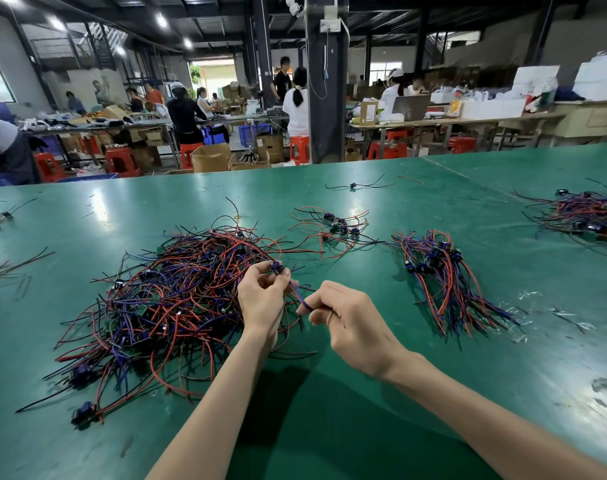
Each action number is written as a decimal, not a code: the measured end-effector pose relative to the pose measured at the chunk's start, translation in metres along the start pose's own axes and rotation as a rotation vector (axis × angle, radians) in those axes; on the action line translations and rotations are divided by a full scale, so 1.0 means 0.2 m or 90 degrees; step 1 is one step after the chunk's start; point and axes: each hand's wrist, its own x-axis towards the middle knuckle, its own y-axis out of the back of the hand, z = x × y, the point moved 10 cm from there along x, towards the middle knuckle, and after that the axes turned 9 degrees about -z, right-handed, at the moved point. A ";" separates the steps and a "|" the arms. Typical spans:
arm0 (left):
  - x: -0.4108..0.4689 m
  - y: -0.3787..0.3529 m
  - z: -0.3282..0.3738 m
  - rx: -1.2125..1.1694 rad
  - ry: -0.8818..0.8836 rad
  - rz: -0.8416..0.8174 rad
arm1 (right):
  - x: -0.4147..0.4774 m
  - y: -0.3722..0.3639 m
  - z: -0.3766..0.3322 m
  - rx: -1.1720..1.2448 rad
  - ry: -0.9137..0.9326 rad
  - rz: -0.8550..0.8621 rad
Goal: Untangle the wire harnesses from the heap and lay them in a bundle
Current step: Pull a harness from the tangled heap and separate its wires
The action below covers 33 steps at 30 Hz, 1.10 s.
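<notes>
Left hand (pixel 260 299) up at the right edge of the heap (pixel 170 299), fingers pinching one harness (pixel 296 292) by its blue connector (pixel 277 268) — the right hand (pixel 350 320), just beside, nips the same harness lower down (thumb and forefinger closed on purple wire). Well right of the heap lies the bundle (pixel 444 282), straightened on the green worktop (pixel 364 427); a small loose cluster (pixel 333 226) sits beyond the heap's right side

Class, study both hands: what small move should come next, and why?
Probably lift the harness clear of the heap and carry it right: the left hand pinches its blue connector, the right hand pinches its purple wire, and the bundle lies to the right.
</notes>
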 end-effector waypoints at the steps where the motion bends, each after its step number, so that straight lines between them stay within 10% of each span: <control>1: 0.00 -0.01 0.00 -0.004 0.000 -0.003 | 0.00 0.00 0.00 0.001 -0.002 0.000; 33: 0.01 0.03 0.06 -0.023 0.006 0.018 | -0.01 -0.03 0.11 0.125 -0.096 0.010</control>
